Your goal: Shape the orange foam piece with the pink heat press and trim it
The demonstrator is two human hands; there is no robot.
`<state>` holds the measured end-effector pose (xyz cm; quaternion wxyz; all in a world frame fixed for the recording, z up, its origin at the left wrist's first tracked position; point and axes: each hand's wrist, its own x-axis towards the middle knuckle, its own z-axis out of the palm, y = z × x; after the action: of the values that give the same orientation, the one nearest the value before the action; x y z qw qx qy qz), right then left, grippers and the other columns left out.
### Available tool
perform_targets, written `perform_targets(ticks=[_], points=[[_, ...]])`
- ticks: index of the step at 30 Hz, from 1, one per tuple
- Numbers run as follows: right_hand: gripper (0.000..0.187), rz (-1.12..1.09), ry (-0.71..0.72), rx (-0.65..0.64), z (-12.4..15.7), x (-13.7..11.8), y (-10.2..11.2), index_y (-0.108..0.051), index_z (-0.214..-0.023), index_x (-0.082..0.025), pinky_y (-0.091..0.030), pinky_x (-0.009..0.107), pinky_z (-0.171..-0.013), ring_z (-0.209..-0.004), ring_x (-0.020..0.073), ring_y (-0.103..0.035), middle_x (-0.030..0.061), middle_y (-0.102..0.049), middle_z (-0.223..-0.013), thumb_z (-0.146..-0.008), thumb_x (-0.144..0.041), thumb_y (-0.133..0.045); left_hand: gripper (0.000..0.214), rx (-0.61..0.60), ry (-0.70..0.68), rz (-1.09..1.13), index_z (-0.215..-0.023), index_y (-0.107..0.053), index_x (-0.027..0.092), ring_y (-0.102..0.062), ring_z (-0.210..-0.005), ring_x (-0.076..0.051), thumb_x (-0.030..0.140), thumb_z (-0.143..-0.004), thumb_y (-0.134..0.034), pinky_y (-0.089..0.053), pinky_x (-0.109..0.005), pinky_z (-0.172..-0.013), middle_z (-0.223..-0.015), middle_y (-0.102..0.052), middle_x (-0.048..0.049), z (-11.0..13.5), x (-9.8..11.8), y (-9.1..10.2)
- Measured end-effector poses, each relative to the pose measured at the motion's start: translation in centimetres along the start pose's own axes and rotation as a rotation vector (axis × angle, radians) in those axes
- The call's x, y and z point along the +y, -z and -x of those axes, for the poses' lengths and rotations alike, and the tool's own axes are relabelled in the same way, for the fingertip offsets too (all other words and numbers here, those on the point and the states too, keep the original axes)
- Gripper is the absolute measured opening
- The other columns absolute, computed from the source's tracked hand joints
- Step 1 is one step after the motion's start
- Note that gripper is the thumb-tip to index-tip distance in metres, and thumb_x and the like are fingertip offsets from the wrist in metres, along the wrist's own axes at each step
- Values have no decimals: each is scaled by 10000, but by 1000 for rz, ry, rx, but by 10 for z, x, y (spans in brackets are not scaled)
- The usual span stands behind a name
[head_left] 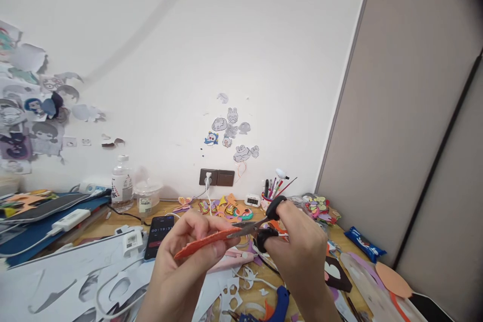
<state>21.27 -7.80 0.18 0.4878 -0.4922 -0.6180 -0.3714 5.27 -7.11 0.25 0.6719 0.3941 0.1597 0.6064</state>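
Observation:
My left hand [188,256] pinches a flat orange foam piece [206,242], held edge-on above the desk. My right hand [298,244] has its fingers through the black handles of a pair of scissors [260,226]. The scissor blades point left and meet the right end of the orange piece. Both hands hover just over a litter of white and pink cut-out scraps [234,287].
A phone [160,235] showing a timer lies on the wooden desk [113,225], with a water bottle [122,183], a charger [133,242], a pen cup [268,196], a small clock [252,200], coloured foam shapes [319,207] and a blue glue gun [277,302]. Stickers cover the wall.

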Motion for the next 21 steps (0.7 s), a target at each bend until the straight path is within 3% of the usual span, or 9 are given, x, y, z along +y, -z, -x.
perform_targets(ticks=[7,21], points=[[132,50,-22,-30,2,2,0,-463,-666,-214,-257,244,-537,-534,127,-360,-42,-444,-570,-591,-105,-469,272,-54,4,-48,-585,-498,191,-612,-722,-95,139,-637,-760,-487,-138,-647,-689,-662,60,0,-1,7],[190,17,-71,-51,4,5,-7,-498,-701,-213,-264,234,-558,-559,125,-377,-50,-476,-611,-563,-87,-462,297,100,-115,-257,-577,-472,191,-611,-708,-124,202,-622,-766,-478,-150,-576,-663,-634,38,-2,-5,11]])
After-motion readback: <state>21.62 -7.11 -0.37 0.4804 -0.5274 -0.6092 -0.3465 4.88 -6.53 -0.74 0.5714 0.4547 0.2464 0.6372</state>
